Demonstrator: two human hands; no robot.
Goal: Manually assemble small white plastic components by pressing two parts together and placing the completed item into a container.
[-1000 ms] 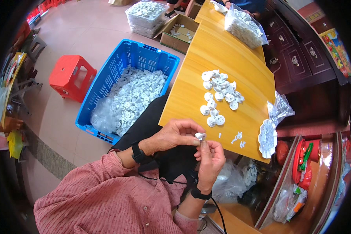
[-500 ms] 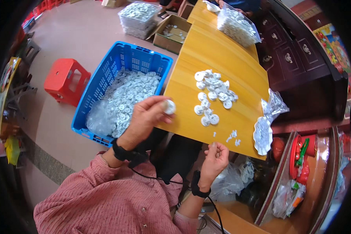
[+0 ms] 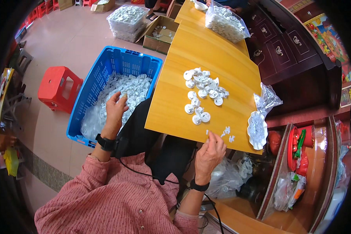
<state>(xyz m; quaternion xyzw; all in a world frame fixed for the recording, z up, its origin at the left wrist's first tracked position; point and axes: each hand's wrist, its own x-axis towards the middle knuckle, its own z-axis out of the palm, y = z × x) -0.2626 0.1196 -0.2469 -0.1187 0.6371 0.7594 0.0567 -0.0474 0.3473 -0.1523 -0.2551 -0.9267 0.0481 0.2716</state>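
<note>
My left hand (image 3: 116, 111) is over the blue plastic crate (image 3: 75, 126), its fingers apart and nothing held in them. Below it lies a heap of round white plastic parts (image 3: 134, 84), beside a clear plastic bag (image 3: 91, 123) in the crate. At the near edge of the yellow wooden table (image 3: 171, 105), my right hand (image 3: 210, 156) has thumb and fingertips pinched at a small white plastic piece (image 3: 207, 132). A few similar small pieces (image 3: 227, 131) lie just right of it. Farther in sits a cluster of round white parts (image 3: 202, 84).
A scalloped white dish (image 3: 257, 130) of small pieces stands at the table's right edge, with a clear bag (image 3: 270, 99) behind. A bag of white parts (image 3: 227, 24) lies at the far end, near another person's hand. A red stool (image 3: 59, 87) stands left of the crate.
My left hand has moved left from the table edge to over the crate, and the round white part is out of its fingers. My right hand has reached the lone small piece.
</note>
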